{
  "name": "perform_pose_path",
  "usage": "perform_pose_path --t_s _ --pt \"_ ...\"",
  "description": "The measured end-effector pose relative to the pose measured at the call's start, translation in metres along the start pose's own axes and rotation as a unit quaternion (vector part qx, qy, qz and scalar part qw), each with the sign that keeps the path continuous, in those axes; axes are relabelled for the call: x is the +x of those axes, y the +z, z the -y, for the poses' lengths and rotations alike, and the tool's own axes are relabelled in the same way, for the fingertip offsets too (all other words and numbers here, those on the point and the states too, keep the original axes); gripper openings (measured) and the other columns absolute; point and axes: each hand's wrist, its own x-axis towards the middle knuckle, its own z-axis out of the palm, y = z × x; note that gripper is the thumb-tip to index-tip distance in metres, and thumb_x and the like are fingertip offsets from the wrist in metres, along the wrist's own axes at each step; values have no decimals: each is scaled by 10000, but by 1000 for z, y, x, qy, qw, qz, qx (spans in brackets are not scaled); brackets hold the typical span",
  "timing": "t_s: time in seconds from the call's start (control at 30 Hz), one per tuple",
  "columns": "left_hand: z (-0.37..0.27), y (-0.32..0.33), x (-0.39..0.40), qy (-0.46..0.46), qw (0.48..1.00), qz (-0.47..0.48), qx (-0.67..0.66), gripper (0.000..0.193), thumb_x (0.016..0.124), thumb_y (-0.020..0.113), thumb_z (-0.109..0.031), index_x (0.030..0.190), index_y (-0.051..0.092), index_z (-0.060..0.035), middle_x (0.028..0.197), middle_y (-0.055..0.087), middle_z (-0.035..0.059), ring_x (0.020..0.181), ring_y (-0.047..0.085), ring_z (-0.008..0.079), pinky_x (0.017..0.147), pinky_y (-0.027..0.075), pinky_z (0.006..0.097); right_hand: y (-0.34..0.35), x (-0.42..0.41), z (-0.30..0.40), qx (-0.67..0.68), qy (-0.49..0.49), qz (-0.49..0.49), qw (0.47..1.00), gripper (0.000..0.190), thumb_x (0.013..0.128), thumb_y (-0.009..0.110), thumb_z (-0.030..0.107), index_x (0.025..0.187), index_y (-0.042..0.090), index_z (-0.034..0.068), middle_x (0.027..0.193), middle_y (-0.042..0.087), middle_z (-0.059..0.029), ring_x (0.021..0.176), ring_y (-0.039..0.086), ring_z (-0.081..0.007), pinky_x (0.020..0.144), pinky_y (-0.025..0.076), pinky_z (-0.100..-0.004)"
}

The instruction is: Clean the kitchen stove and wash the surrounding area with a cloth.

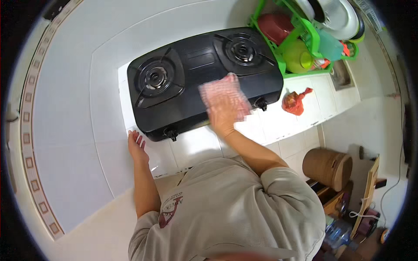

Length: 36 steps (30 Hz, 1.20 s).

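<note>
A black two-burner gas stove (196, 84) sits on the white tiled counter. My right hand (223, 114) lies spread on a red-and-white checked cloth (225, 89), pressed flat on the stove's front middle, near the right knob (261, 103). The cloth's right corner hangs past the front edge. My left hand (137, 145) is by the stove's front left corner, fingers slightly curled and apart, with nothing in it; whether it touches the stove or counter is unclear. The left knob (171, 133) is to its right.
A green plastic dish rack (310, 39) with bowls and plates stands right of the stove. A tied red plastic bag (295, 102) lies on the counter before it, near a small sink (341, 76). A brown woven basket (326, 168) is at lower right. Walls stand left and behind.
</note>
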Motion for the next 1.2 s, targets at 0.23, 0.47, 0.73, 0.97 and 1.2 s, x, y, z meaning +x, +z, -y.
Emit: perform_pose_path --t_s 0.23,0.47,0.73,0.97,1.2 --pt "-16 38 -11 38 995 48 76 369 796 620 -437 981 498 -141 910 532 -19 899 464 119 823 320 350 -6 19 17 114 -302 30 946 450 771 584 387 1170 557 180 1333 419 -65 1235 345 -314 1000 267 -471" --pt "-11 38 -8 -27 997 33 63 639 733 631 -538 1188 468 -119 1194 479 50 1112 414 218 929 292 378 -61 20 -102 -52 33 -9 998 420 797 577 296 1154 548 76 1299 442 -119 1193 377 -352 974 281 -472" --pt "-6 47 -12 -41 999 0 12 699 727 619 -568 1212 469 -88 1200 476 60 1115 399 226 939 284 378 -81 117 -183 86 131 -213 964 147 859 459 55 949 564 5 913 585 -169 873 540 -362 775 423 -416" --pt "-2 56 -13 -41 999 -28 -3 739 714 628 -580 1232 460 -81 1245 443 102 1160 384 247 978 279 412 -12 226 -231 60 101 58 991 437 848 462 120 1274 404 40 1277 439 -169 1140 434 -337 966 353 -396" --pt "-2 55 -11 -35 998 -45 16 632 750 604 -543 1202 485 -118 1194 481 73 1123 416 247 942 298 395 -47 195 -235 -22 151 256 955 401 802 506 197 1145 510 -12 1173 491 -243 1028 533 -367 881 433 -411"
